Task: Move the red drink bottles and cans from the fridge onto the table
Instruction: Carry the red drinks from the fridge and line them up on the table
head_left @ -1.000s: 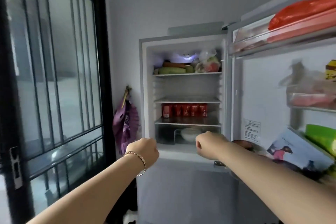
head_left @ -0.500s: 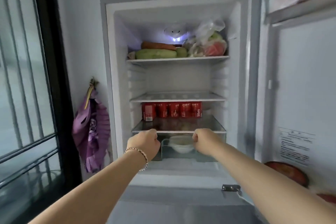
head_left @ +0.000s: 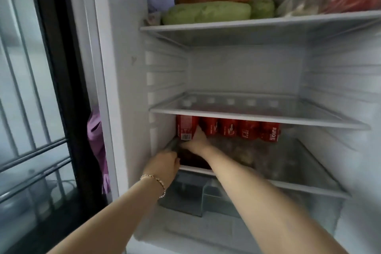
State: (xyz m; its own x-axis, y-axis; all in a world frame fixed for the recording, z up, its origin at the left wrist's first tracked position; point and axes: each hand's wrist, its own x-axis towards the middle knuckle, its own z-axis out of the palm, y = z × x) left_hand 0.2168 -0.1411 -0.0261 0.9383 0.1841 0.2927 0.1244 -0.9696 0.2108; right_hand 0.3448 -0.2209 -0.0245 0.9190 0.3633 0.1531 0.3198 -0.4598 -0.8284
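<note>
The fridge [head_left: 123, 68] stands open, which is why everything inside can be reached from the front. Its top shelf [head_left: 247, 24] holds vegetables [head_left: 206, 13] and a plastic bag, none of them part of the job. The middle shelf [head_left: 247, 115] is bare glass.

The drinks sit on the lower shelf [head_left: 288, 161], pushed right to the back wall in one tight row: red cans [head_left: 247, 130] side by side, and a red carton [head_left: 185, 126] at the left end, against the fridge wall. Packed this close, the end one is probably the easiest to work loose first.

That would explain the right hand [head_left: 196, 142]. It reaches deep along the shelf, its fingers pressed in between the carton and the next can, its thumb low near the carton's base. Blur hides whether the grip has closed.

The left hand [head_left: 165, 164], with a bracelet [head_left: 156, 181] at the wrist, is curled at the front left edge of the lower shelf, perhaps for steadying. I cannot tell whether it holds the edge. No worktop is in view, and no drink has left the shelf.
</note>
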